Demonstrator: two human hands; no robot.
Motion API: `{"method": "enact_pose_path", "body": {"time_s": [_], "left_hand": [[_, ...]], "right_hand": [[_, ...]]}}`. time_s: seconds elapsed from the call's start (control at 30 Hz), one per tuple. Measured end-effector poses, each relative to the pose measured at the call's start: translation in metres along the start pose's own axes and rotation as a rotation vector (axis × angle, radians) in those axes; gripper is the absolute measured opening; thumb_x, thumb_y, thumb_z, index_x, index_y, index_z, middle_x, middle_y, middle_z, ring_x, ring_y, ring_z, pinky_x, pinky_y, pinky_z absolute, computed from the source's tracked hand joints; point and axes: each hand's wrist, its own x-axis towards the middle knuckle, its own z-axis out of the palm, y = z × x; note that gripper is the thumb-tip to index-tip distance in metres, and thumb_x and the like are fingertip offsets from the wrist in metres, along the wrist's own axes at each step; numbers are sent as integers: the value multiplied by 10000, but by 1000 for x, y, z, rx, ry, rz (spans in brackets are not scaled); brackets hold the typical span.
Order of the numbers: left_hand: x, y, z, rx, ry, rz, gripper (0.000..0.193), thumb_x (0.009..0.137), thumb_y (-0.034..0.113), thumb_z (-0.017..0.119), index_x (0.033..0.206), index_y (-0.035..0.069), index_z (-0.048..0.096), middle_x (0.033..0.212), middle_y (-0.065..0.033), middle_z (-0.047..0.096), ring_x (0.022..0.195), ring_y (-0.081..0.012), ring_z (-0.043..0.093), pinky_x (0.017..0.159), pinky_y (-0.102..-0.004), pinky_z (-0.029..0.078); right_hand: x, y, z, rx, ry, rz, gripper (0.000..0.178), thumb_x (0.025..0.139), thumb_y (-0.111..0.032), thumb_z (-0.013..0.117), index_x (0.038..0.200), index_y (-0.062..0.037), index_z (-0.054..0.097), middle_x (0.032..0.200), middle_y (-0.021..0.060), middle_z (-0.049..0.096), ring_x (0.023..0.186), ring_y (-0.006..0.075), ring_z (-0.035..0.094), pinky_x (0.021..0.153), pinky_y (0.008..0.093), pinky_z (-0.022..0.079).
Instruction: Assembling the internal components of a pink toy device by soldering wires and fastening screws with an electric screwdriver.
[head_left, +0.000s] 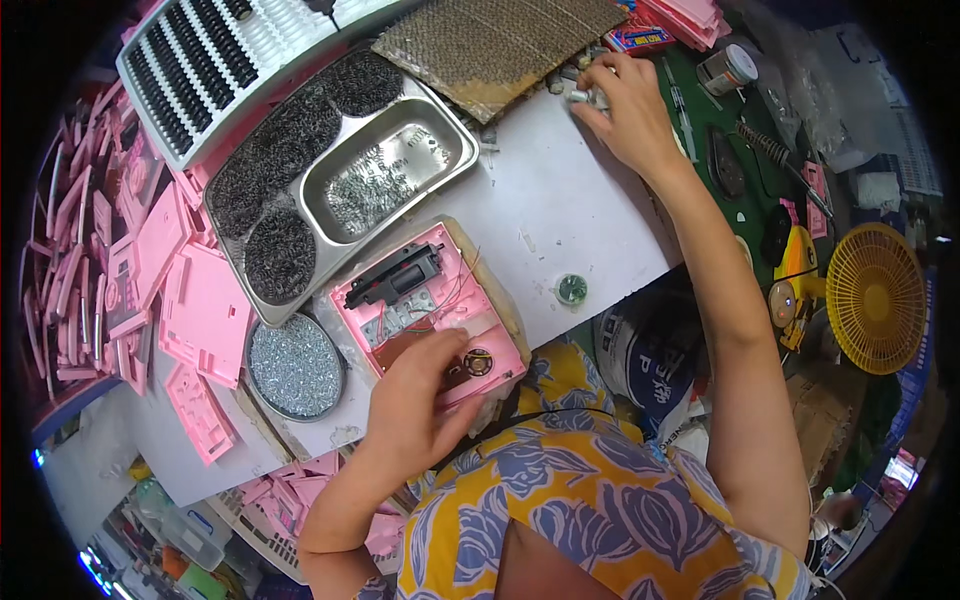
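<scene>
left hand [415, 400] lies over the pink case [495, 318], off centre toward nine o'clock (whether its grip is closed, i can't tell); best steady it while right hand [625, 110], one o'clock, pinches a silvery part [578, 96].

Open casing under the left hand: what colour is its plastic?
Pink; the casing shows best in the head view.

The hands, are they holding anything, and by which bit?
The right hand seems to pinch a small silvery cylinder; which part is unclear. The left hand lies over the pink plastic casing; whether it grips can't be told.
</scene>
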Motion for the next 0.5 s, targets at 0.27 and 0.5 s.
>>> {"method": "enact_pose_path", "body": {"time_s": [0.27,0.5], "left_hand": [[106,17,-20,-108,50,-101,324,916,92,732,1198,-21,619,935,-58,694,748,-77,612,671,-232,499],[120,14,-4,-542,-270,-225,190,999,179,690,1067,6,651,787,18,669,578,-12,524,496,-183,400]], "right_hand": [[-34,-92,-58,1102,-418,287,273,863,-131,800,1080,-8,689,975,-5,683,802,40,574,707,211,474],[-59,-103,-92,1361,-502,289,241,866,-87,799,1051,22,688,871,23,675,769,68,620,675,223,519]]}}
